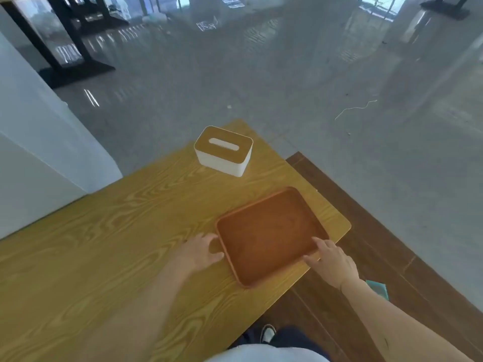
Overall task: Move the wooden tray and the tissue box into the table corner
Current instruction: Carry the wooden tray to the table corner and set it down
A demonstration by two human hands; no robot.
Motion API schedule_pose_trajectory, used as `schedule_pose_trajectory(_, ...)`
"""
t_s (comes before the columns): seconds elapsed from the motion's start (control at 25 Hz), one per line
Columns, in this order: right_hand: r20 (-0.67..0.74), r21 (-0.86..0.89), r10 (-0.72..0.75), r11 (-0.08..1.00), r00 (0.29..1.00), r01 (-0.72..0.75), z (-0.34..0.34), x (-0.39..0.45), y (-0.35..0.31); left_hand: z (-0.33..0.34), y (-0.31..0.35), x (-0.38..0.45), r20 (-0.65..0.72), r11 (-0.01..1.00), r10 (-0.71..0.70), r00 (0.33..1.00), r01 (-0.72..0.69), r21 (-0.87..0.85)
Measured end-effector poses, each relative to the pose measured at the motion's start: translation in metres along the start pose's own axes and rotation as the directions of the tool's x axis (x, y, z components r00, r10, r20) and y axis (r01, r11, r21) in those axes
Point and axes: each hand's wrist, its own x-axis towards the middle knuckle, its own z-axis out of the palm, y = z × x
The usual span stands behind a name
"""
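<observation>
we look down on a yellow-brown wood-grain tabletop (109, 231) with rounded corners, its far corner pointing away from us over a glossy grey floor (287, 74). a strip of dark brown plank flooring (371, 231) runs along the tabletop's right edge, a white wall panel (39, 142) stands at the left, and black table legs (65, 48) show in the distance.

the white rectangular tissue box with a light wooden slotted lid (223, 150) stands upright near the far corner, well apart from our hands. the reddish-brown rectangular wooden tray with a raised rim (269, 235) lies flat close to the tabletop's right edge, nearer to us than the box.

our left hand (200, 250) rests at the tray's left rim, fingers loosely curled and spread, fingertips touching the rim's outside; we cannot tell whether it actually grips it. our right hand (333, 261) sits at the tray's near right corner, thumb laid over the rim and the fingers beneath or beside the edge, in a light partial pinch. the tray appears to lie on the tabletop.
</observation>
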Motion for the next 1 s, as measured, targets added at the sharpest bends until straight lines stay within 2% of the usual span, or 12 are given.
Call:
schedule_pose_trajectory(0.16,0.083,0.126,0.196,0.97,0.977,-0.206,-0.003,0.032,0.014,-0.007,0.013,0.016,-0.011,0.988,-0.095,0.995,0.093,-0.123)
schedule_pose_trajectory(0.28,0.072,0.177,0.227,0.955,0.971,-0.237,0.0,0.049,0.018,-0.009,0.023,0.029,-0.069,0.964,-0.157,0.985,0.138,-0.226)
schedule_pose_trajectory(0.44,0.144,0.274,0.276,0.912,0.95,-0.306,0.005,0.058,0.032,-0.005,0.034,0.043,-0.051,0.927,-0.226,0.973,0.198,-0.32)
schedule_pose_trajectory(0.6,0.176,0.437,0.262,0.843,0.949,-0.314,0.008,0.062,0.042,0.001,0.037,0.053,-0.055,0.88,-0.284,0.957,0.238,-0.41)
schedule_pose_trajectory(0.8,0.201,0.55,0.242,0.774,0.949,-0.314,0.002,0.067,0.051,0.015,0.042,0.051,-0.084,0.738,-0.367,0.926,0.235,-0.632)
schedule_pose_trajectory(1.0,0.193,0.714,0.196,0.644,0.961,-0.275,-0.012,0.069,0.06,0.023,0.049,0.03,-0.159,0.632,-0.387,0.908,0.136,-0.763)
